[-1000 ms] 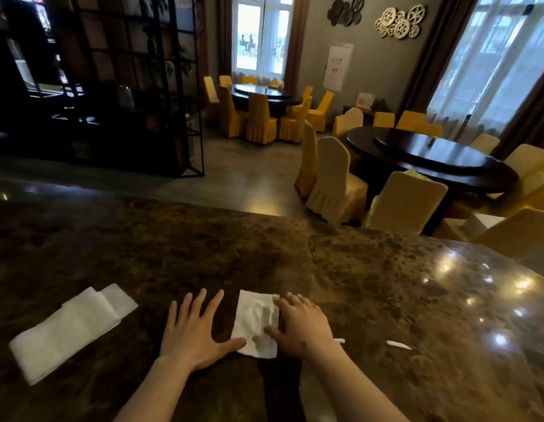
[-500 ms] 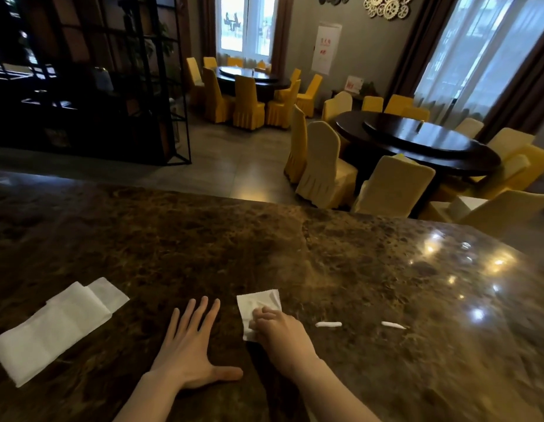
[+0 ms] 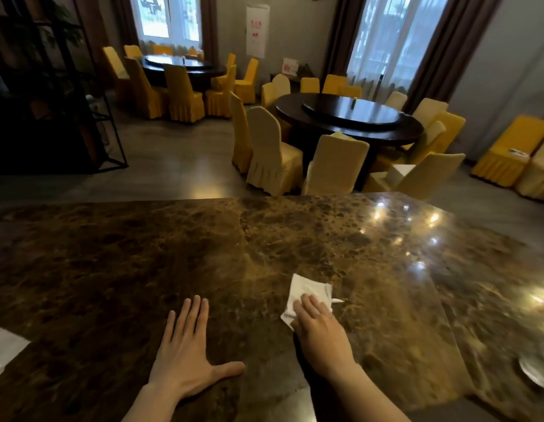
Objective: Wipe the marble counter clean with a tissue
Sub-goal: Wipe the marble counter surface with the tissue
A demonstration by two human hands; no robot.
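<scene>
A dark brown marble counter (image 3: 173, 254) fills the lower half of the view. A white folded tissue (image 3: 310, 292) lies on it right of centre. My right hand (image 3: 321, 333) presses flat on the near part of the tissue, fingers together. A small white scrap (image 3: 337, 300) pokes out at the tissue's right edge. My left hand (image 3: 185, 351) rests palm down on the bare marble to the left of the tissue, thumb spread, holding nothing.
A stack of white tissues (image 3: 2, 348) sits at the left edge of the counter. A round metal dish (image 3: 535, 373) shows at the right edge. Beyond the counter stand dark round tables (image 3: 350, 117) with yellow covered chairs (image 3: 270, 153).
My right hand has slid the tissue to the right, up to the small white scrap. The view has turned right, so the tissue stack now sits at the left edge.
</scene>
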